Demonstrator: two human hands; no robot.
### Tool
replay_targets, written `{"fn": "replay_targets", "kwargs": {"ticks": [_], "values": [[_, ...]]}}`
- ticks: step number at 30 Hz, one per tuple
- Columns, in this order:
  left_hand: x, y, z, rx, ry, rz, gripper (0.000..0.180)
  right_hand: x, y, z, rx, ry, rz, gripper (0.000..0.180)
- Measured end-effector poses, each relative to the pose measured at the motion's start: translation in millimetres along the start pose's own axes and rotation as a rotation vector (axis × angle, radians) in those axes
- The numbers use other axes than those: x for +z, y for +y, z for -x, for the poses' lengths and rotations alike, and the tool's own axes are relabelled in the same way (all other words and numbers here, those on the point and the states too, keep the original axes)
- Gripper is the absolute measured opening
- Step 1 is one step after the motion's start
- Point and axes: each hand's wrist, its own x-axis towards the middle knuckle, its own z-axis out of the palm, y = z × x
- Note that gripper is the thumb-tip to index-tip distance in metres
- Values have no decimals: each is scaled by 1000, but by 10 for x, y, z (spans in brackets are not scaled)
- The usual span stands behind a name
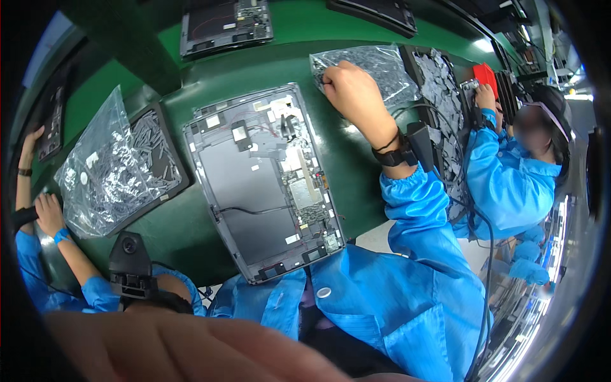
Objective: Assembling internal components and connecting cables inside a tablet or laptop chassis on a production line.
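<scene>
My right hand [353,89] is at the near-left part of a clear plastic bag [391,63] of small dark pieces. Its fingers are curled downward and closed, and whatever they pinch is hidden. A black strap with a boxy black mount is on that wrist. My left hand [191,347] is raised close to the camera, large and blurred along the lower edge, so its fingers cannot be read. Before me lies an opened tablet-like device [245,191], with a grey casing, exposed circuit board [302,191], thin wires and a black cable [254,210] across it. Neither hand touches it.
To the left, a dark tray [181,175] of grey strips lies partly under another clear bag [95,172]. A tray of grey pieces [439,83] stands right, beside a co-worker [509,172] and a red bin [485,73]. Another co-worker's hand [48,213] is at left. Another opened device [226,28] lies beyond.
</scene>
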Motion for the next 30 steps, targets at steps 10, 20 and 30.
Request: {"fn": "replay_targets", "kwargs": {"ticks": [10, 20, 30], "values": [[1108, -805, 150, 127, -51, -60, 12, -33, 75, 18, 62, 32, -181, 5], [351, -1339, -430, 89, 26, -784, 14, -314, -251, 32, 360, -188, -1186, 16], [159, -1651, -495, -11, 63, -599, 23, -294, -365, -63, 132, -177, -815, 11]]}}
